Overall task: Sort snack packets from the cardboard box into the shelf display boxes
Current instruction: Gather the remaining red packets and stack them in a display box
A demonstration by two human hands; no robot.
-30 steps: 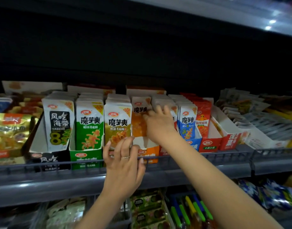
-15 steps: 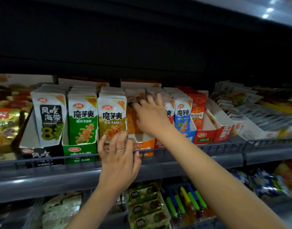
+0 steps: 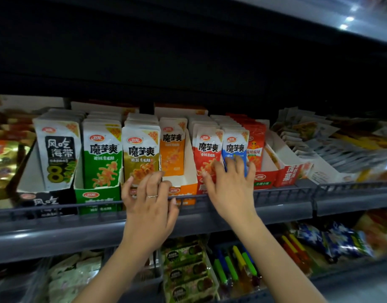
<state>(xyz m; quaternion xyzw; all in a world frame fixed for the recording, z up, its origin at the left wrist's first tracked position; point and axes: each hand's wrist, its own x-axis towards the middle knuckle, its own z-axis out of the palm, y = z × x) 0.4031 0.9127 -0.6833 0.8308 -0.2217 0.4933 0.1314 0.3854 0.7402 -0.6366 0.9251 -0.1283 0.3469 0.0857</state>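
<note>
A row of display boxes on the shelf holds upright snack packets: black seaweed packets (image 3: 59, 154), green packets (image 3: 101, 158), olive packets (image 3: 141, 154), orange packets (image 3: 171, 149), red packets (image 3: 206, 149) and blue packets (image 3: 235, 145). The orange display box (image 3: 189, 169) is only partly filled, with bare white walls showing. My right hand (image 3: 229, 191) has its fingers spread against the fronts of the red and blue packets. My left hand (image 3: 150, 206), wearing a ring, hovers with relaxed fingers at the front of the olive and orange boxes. No cardboard box is in view.
A grey wire rail (image 3: 57, 209) runs along the shelf's front edge. Further right stand orange-red packets (image 3: 256, 145) and a red open box (image 3: 286, 171), then loose stacked packets (image 3: 319, 145). Gold bags (image 3: 4, 162) sit at the left. The lower shelf holds more snacks (image 3: 186, 270).
My right hand has left the orange packets and moved right and down onto the red and blue packets. My left hand stays at the front of the olive and orange boxes.
</note>
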